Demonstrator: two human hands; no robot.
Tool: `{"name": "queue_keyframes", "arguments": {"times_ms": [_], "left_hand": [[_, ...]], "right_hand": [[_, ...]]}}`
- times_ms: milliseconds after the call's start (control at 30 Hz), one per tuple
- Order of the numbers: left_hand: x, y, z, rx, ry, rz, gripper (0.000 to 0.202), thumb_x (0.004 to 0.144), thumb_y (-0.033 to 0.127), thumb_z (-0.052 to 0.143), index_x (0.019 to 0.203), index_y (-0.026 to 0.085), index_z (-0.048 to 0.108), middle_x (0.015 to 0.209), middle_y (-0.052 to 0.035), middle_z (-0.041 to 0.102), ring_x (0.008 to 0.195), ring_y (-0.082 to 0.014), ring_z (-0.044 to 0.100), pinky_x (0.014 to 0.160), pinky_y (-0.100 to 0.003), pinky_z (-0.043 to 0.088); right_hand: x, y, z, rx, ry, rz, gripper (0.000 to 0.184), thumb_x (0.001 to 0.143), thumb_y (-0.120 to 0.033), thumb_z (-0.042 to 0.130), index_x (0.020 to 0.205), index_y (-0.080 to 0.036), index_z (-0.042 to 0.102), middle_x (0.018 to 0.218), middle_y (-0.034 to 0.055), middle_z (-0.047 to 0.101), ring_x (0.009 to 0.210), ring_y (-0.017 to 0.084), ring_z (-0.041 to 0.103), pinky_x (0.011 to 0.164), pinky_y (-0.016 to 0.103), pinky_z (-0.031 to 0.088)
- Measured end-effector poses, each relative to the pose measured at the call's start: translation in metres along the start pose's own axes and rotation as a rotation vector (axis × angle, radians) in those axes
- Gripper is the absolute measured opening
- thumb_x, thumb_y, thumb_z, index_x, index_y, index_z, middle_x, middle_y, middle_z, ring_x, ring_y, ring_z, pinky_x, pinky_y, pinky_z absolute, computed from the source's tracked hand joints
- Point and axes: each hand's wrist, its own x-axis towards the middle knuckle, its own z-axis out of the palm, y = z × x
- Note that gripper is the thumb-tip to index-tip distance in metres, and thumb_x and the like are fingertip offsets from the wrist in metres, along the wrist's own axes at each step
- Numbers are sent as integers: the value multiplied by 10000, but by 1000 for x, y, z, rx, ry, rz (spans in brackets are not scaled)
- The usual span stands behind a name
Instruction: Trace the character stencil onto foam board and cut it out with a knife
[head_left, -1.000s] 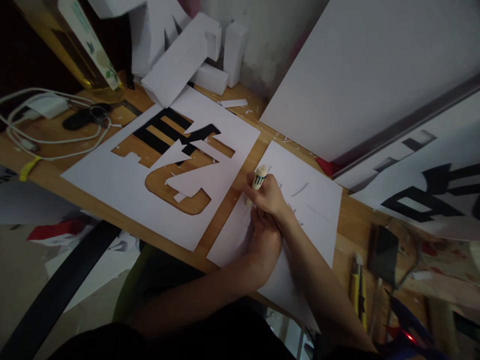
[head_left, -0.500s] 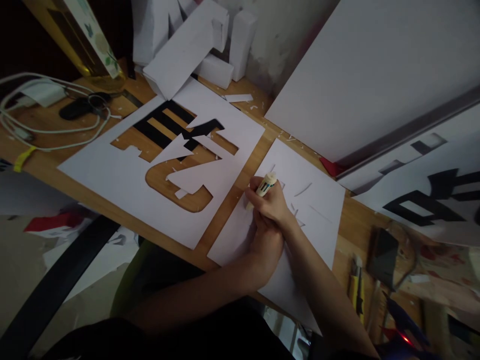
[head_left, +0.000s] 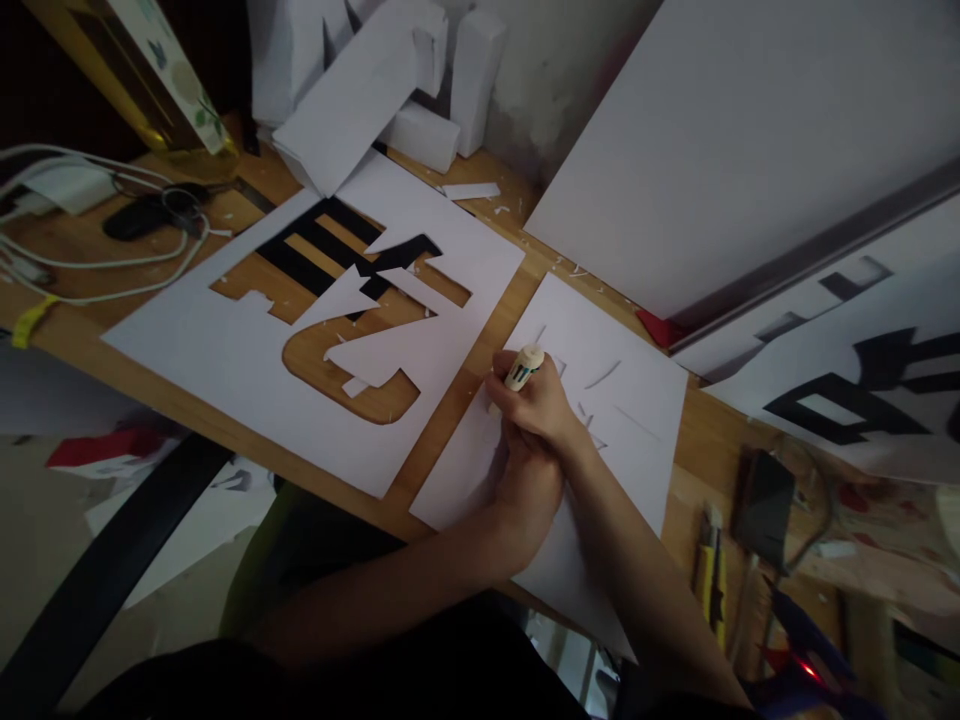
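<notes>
My right hand [head_left: 541, 408] is closed round a cream pen-shaped tool [head_left: 519, 370], its tip down on a white foam sheet [head_left: 630, 440] with thin cut lines. My left hand [head_left: 529, 490] lies just below it, pressing on the same sheet; its fingers are tucked under the right hand and mostly hidden. To the left lies a larger white sheet [head_left: 217, 350] with big shapes cut out, the wooden desk and black pieces showing through.
White foam blocks [head_left: 420, 90] are stacked at the back. A big white board [head_left: 720, 130] leans at the right, with black-lettered sheets [head_left: 862, 400] beside it. White cables [head_left: 90, 250] lie at the left. A yellow utility knife [head_left: 712, 585] and a dark phone [head_left: 765, 500] lie at the right.
The right hand with the tool has shifted only slightly on the sheet. The view has drifted a little; the left hand stays in place.
</notes>
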Motion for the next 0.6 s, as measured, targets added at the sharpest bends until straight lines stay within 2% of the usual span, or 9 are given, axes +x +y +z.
{"name": "queue_keyframes", "arguments": {"times_ms": [133, 300, 433, 600], "left_hand": [[-1, -1, -5, 35, 6, 12, 390, 882, 34, 432, 1211, -25, 633, 1145, -229, 693, 1066, -315, 655, 970, -429, 515], [-2, 1, -2, 49, 23, 14, 397, 914, 71, 407, 1232, -48, 613, 1185, -247, 676, 1153, -323, 627, 1091, -459, 428], [-1, 2, 1, 53, 39, 21, 429, 923, 77, 377, 1266, -94, 570, 1238, -289, 637, 1186, -342, 611, 1094, -471, 426], [0, 2, -1, 42, -1, 14, 474, 964, 126, 365, 1396, -44, 463, 1389, -304, 518, 1307, -365, 516, 1082, -486, 433]], "right_hand": [[0, 4, -2, -26, 60, 3, 297, 737, -173, 500, 556, -224, 270, 508, -79, 261, 487, 69, 241, 496, 254, 229], [1, 11, -4, -47, 117, 16, 278, 723, -179, 505, 549, -225, 293, 502, -74, 284, 487, 73, 256, 487, 253, 227], [2, 13, -6, -55, 157, 29, 292, 725, -188, 513, 544, -227, 288, 497, -76, 278, 481, 70, 248, 470, 246, 228], [8, 18, -12, -74, 220, 25, 298, 727, -197, 504, 544, -231, 272, 489, -76, 276, 475, 70, 250, 463, 242, 235]]}}
